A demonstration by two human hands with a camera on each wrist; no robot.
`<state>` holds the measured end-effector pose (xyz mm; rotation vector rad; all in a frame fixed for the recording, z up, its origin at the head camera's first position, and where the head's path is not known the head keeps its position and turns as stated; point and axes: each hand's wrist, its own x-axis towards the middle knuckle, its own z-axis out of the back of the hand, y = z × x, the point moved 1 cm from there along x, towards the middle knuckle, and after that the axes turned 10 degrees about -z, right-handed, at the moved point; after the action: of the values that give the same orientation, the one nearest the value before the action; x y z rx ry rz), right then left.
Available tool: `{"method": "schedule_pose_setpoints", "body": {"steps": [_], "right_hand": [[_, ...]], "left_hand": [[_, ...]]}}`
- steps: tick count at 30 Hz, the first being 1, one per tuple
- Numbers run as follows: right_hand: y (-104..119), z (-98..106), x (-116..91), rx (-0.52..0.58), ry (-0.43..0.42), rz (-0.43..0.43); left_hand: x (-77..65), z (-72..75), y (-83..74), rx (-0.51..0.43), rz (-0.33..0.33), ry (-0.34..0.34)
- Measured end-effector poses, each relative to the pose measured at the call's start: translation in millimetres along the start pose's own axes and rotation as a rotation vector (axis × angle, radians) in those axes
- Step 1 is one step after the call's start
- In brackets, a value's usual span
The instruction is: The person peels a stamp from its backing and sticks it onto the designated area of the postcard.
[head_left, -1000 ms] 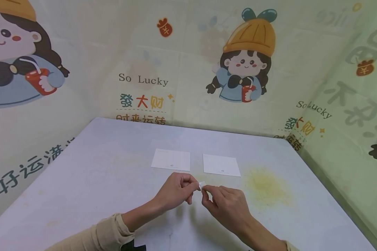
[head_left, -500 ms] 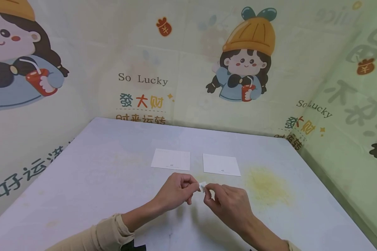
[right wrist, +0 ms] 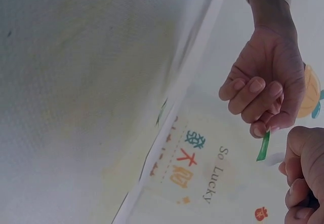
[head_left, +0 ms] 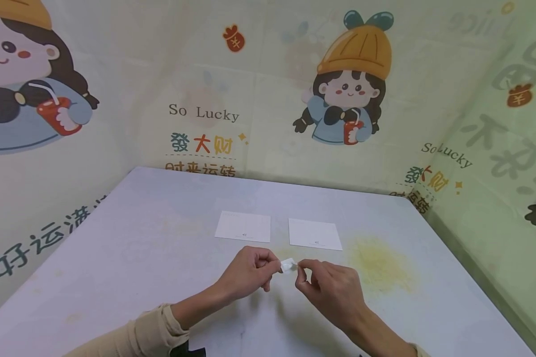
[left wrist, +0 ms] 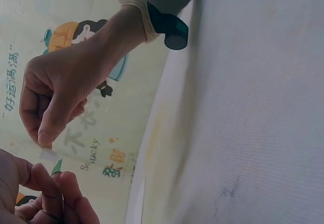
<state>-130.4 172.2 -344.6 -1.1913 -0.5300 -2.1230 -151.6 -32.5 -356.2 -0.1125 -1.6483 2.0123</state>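
Note:
My left hand (head_left: 250, 272) pinches a small flat piece (head_left: 288, 266) between thumb and forefinger, over the table. From above this piece looks white; in the right wrist view it shows as a narrow green strip (right wrist: 264, 145). Facing it, my right hand (head_left: 332, 293) has thumb and forefinger pinched on a thin whitish slip (right wrist: 276, 158), pale and partly see-through in the left wrist view. Slip and strip overlap or meet between the fingertips; I cannot tell whether they are joined. Two white cards lie flat beyond the hands, a left card (head_left: 242, 226) and a right card (head_left: 314, 233).
A white table (head_left: 161, 267) spreads under both arms, with a yellow stain (head_left: 379, 265) to the right of the hands. Printed cloth walls (head_left: 268, 99) stand behind it and along its sides. Each card has a small dark mark near its front edge.
My right hand has drawn away to the right in small steps, so the gap between the fingertips is wider and more of the white piece shows. The left hand has stayed nearly still.

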Motion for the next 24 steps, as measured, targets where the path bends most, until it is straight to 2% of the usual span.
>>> {"method": "schedule_pose_setpoints", "body": {"steps": [10,24], "right_hand": [[-2.5,4.4,-1.6,0.008,-0.01,-0.01],[-9.3,3.7,-10.1,-0.02,0.035,-0.043]], "left_hand": [[-1.0,4.5,4.9,0.013,0.023,-0.008],[-1.3,12.5,9.8,0.04,0.045,-0.052]]}}
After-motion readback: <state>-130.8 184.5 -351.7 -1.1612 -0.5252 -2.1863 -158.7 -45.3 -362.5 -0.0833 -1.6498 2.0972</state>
